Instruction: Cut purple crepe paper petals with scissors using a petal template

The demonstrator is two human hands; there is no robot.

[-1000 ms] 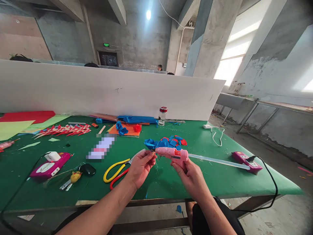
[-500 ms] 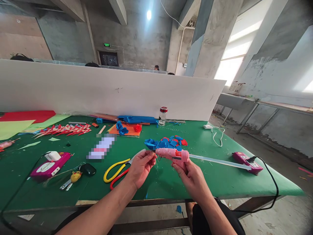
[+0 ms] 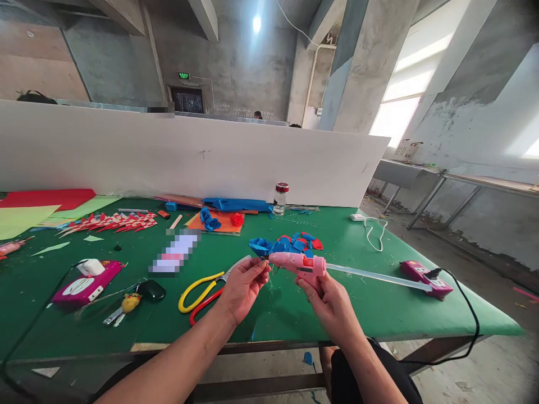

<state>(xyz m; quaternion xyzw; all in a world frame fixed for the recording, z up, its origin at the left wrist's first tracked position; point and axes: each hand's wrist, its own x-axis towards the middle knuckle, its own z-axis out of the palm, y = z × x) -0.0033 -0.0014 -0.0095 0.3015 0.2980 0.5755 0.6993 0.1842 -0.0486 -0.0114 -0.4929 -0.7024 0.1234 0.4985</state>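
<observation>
My right hand [image 3: 330,306] is wrapped round the grip of a pink hot glue gun [image 3: 290,261], its nozzle pointing left. A long clear glue stick [image 3: 374,275] runs out of its back. My left hand [image 3: 248,283] is closed in a pinch at the base of a blue paper flower [image 3: 260,247], right by the nozzle. The stem end is mostly hidden by my fingertips. Behind the gun lies a pile of blue and red paper petals [image 3: 297,244]. Scissors [image 3: 202,292] with yellow and red handles rest beside my left wrist.
On the green table [image 3: 370,308] stand a red-lidded jar [image 3: 281,199] and purple power strips [image 3: 425,279], one with a black cable. Keys with a yellow charm [image 3: 130,303] lie left. Finished flowers [image 3: 209,220] rest on orange paper. A white board [image 3: 181,154] closes off the back.
The glue gun has shifted very slightly at the flower's base. Both hands keep their hold and nearly the same place.
</observation>
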